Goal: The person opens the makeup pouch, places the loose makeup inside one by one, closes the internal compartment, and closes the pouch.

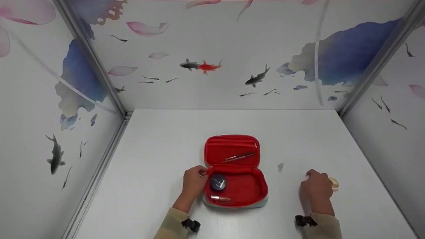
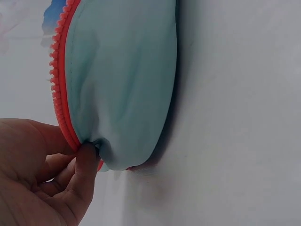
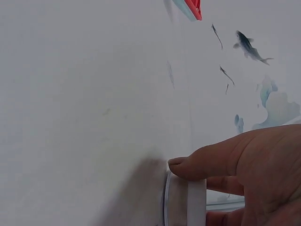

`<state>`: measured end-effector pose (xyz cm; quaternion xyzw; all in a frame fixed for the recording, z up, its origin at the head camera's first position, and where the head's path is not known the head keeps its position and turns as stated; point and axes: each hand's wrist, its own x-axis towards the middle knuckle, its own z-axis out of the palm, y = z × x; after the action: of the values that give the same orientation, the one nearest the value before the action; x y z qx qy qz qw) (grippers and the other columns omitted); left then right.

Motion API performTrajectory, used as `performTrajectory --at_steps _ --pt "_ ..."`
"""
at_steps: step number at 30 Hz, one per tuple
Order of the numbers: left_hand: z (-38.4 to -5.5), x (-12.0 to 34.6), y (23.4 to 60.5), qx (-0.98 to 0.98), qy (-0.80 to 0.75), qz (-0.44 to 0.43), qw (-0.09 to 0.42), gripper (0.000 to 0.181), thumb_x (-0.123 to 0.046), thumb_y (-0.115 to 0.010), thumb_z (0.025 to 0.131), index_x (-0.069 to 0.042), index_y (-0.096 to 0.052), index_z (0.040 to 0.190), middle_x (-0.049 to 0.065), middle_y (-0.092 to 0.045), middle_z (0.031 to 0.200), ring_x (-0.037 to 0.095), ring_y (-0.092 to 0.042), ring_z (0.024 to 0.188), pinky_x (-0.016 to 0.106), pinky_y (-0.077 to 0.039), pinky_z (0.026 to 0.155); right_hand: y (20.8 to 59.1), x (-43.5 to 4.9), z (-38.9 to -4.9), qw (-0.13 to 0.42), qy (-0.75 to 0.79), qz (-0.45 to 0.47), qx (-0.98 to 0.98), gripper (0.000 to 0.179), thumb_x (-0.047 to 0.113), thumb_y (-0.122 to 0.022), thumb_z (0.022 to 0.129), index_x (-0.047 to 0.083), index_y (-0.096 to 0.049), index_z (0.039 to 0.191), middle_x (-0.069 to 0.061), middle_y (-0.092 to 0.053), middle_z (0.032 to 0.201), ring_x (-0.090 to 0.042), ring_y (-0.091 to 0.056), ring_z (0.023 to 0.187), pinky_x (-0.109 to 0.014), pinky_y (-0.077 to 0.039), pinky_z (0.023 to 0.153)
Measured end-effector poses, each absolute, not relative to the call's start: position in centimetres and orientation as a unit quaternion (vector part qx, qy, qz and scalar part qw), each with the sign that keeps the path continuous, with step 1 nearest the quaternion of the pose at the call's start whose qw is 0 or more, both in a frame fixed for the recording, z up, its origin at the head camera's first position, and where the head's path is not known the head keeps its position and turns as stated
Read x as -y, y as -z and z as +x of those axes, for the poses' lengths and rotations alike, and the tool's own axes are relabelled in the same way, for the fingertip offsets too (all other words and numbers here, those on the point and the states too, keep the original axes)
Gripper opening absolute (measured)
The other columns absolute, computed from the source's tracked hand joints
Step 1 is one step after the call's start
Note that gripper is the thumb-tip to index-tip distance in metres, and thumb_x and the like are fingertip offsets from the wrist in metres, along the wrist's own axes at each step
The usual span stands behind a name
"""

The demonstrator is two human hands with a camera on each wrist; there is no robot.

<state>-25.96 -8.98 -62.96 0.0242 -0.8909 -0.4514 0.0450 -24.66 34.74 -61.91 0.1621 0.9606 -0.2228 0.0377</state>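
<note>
A cosmetic case (image 1: 239, 186) with red lining and a pale green outside lies unfolded on the table. My left hand (image 1: 195, 181) pinches its red-toothed zipper edge (image 2: 57, 89) at the left corner, between thumb and fingers. Inside the base sit a dark round compact (image 1: 218, 182) and a small lipstick-like tube (image 1: 220, 199). Two slim pencils (image 1: 237, 157) lie across the lid. Well to the right of the case, my right hand (image 1: 317, 187) holds a short, pale, round-sided container (image 3: 186, 200) with a silvery rim, its thumb on the upper edge. The fingers partly hide it.
A round cream-coloured item (image 1: 334, 183) shows just right of my right hand. Between case and right hand there is a small grey mark (image 1: 280, 167) on the white table (image 1: 166, 132). Printed panels with fish and petals enclose the table at the back and sides.
</note>
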Motion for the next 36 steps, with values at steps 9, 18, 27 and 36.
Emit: performTrajectory --at_steps 9,18,27,36 --pt "-25.8 9.0 62.7 0.888 0.457 0.027 0.044 0.011 -0.006 -0.074 0.092 -0.009 -0.081 0.101 0.001 -0.073 0.085 0.014 -0.062 0.080 0.029 -0.056 0.071 61.8 -33.8 -25.0 0.040 0.214 0.140 -0.966 0.048 0.012 -0.061 0.093 -0.007 -0.060 0.136 -0.044 -0.056 0.126 -0.062 -0.058 0.106 -0.060 -0.053 0.075" --pt "-25.9 8.9 63.0 0.887 0.459 0.027 0.049 0.011 -0.005 -0.075 0.092 -0.008 -0.080 0.101 0.001 -0.072 0.084 0.014 -0.062 0.079 0.028 -0.056 0.070 60.7 -31.9 -25.2 0.035 0.210 0.124 -0.969 0.048 0.014 -0.067 0.093 -0.004 -0.061 0.137 -0.040 -0.058 0.123 -0.060 -0.060 0.104 -0.059 -0.054 0.075" --pt "-25.8 8.8 62.8 0.884 0.463 0.034 0.049 0.012 -0.005 -0.075 0.092 -0.008 -0.080 0.102 0.001 -0.071 0.084 0.014 -0.062 0.080 0.027 -0.055 0.069 59.6 -28.6 -25.8 0.021 0.217 0.098 -0.971 0.046 0.011 -0.070 0.090 -0.003 -0.065 0.134 -0.037 -0.061 0.119 -0.057 -0.062 0.104 -0.061 -0.055 0.080" --pt "-26.0 8.8 62.8 0.886 0.461 0.039 0.041 0.012 -0.005 -0.075 0.092 -0.009 -0.080 0.102 0.000 -0.072 0.085 0.013 -0.062 0.080 0.028 -0.056 0.070 58.5 -25.8 -26.7 0.011 0.222 0.072 -0.972 0.044 0.009 -0.069 0.090 -0.002 -0.067 0.133 -0.033 -0.064 0.117 -0.052 -0.063 0.105 -0.061 -0.056 0.086"
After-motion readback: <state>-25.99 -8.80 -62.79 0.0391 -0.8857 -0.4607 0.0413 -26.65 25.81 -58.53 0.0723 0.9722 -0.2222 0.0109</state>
